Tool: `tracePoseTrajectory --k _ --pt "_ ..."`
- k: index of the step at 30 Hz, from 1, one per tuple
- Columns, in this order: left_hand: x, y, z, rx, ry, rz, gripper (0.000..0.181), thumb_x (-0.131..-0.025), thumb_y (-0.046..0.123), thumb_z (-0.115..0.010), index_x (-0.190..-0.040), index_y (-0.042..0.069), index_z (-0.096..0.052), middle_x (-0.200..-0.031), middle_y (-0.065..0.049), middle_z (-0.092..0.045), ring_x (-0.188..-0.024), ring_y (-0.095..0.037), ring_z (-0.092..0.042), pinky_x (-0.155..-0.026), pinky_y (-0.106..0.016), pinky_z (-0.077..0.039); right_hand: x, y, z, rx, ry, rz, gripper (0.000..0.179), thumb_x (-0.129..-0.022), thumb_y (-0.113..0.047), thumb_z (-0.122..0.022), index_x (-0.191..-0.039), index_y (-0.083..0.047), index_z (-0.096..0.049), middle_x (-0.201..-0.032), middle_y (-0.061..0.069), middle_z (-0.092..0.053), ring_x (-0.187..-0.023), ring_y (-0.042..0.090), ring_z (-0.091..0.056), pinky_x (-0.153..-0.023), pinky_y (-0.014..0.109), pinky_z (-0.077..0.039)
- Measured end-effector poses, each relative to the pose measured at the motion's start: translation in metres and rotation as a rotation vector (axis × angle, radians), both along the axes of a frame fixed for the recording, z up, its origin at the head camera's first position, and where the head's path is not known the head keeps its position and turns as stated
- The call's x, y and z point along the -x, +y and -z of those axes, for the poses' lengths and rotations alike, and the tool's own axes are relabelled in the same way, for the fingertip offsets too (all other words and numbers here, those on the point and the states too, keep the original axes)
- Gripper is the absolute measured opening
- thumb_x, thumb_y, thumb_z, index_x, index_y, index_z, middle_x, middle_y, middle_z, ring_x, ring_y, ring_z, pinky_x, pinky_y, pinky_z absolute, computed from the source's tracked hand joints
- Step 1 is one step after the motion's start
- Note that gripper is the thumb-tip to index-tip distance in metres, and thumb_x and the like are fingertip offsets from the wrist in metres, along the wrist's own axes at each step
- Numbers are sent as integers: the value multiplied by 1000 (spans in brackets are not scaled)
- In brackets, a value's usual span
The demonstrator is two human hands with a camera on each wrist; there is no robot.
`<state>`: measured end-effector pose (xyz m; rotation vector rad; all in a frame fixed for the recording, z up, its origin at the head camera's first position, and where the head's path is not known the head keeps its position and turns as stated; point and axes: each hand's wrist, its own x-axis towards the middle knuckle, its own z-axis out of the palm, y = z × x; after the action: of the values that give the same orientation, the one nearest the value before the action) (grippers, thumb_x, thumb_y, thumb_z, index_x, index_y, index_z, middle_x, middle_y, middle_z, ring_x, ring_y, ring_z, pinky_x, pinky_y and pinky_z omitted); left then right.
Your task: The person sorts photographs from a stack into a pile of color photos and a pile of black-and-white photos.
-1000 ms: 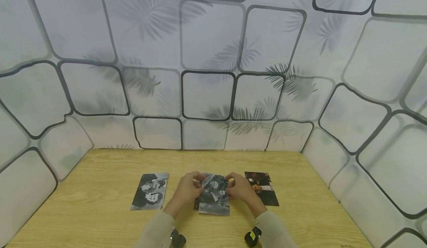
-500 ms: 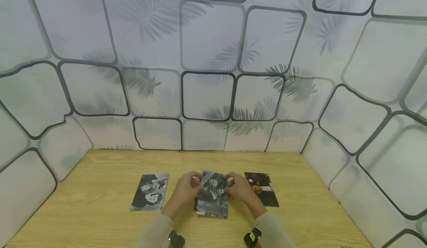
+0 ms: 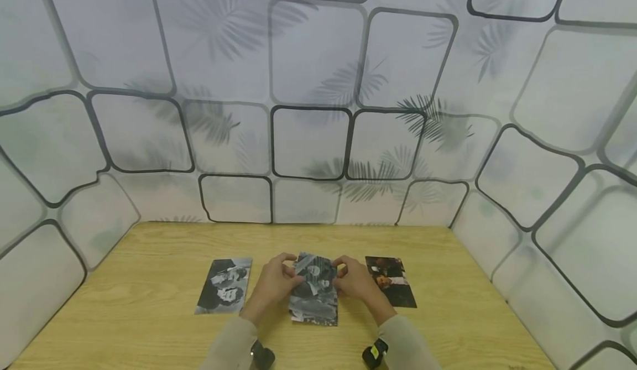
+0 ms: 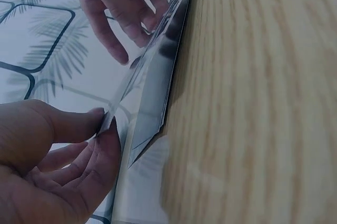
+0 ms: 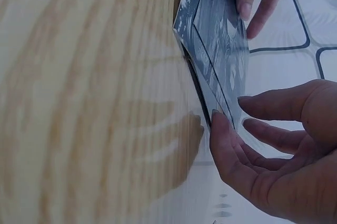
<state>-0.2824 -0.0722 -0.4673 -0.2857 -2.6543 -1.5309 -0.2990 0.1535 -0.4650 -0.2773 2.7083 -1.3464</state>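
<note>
A black-and-white photo print (image 3: 314, 298) is between my two hands, over the middle of the wooden table. My left hand (image 3: 272, 282) pinches its left edge between thumb and fingers; the left wrist view shows that photo (image 4: 126, 84) raised at a slant there. On the opposite edge is my right hand (image 3: 357, 282), its thumb and fingertips on either side of the print in the right wrist view (image 5: 279, 150). Beneath the held photo lie other prints (image 4: 158, 89), close to the tabletop and mostly hidden from the head view.
To the left lies a black-and-white photo of two people (image 3: 225, 286). A dark colour photo (image 3: 390, 281) lies to the right of my right hand. Patterned fabric walls (image 3: 308, 143) enclose the back and sides of the table (image 3: 124, 303).
The held photo has shifted slightly left and toward the far side, with both hands moving along. It now covers the print that showed at its lower left. The side photos stay put.
</note>
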Motion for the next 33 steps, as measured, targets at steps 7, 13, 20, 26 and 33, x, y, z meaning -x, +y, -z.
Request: tracePoseTrajectory --k 7,13,20,26,33 --pt "-1 -3 -1 51 25 -61 36 -89 5 -77 -122 -1 -67 -98 -17 -73 -82 -25 -73 -66 -35 -62 0 1 -2 -28 -8 3 38 -91 -2 -69 -128 0 -62 -98 14 -69 -67 15 -66 -58 32 -58" --pt "0 -6 1 36 49 -90 26 -90 7 -77 -115 2 -72 -100 -17 -72 -78 -20 -71 -62 -32 -59 -1 1 -2 -60 -2 6 37 -93 -2 -68 -129 0 -61 -97 13 -69 -65 17 -64 -57 32 -55" --pt "-3 -9 -3 -47 35 -72 26 -92 6 -74 -118 2 -72 -106 -17 -70 -67 -15 -66 -52 -27 -54 -4 -2 -8 -68 7 -6 37 -94 -7 -69 -130 -3 -63 -102 14 -70 -72 17 -66 -61 33 -56" --pt "-7 -10 -10 -101 33 -75 27 -91 5 -75 -118 2 -73 -104 -15 -69 -63 -15 -64 -48 -25 -52 -9 -4 -9 61 -32 -72 38 -97 -5 -65 -134 0 -59 -105 19 -67 -75 22 -70 -66 37 -63" --pt "-16 -17 -15 -125 36 -51 27 -90 4 -75 -117 1 -72 -103 -14 -68 -61 -17 -64 -47 -28 -54 -12 -10 -6 165 -19 -144 41 -97 -3 -66 -136 3 -57 -107 22 -66 -81 23 -73 -70 37 -66"
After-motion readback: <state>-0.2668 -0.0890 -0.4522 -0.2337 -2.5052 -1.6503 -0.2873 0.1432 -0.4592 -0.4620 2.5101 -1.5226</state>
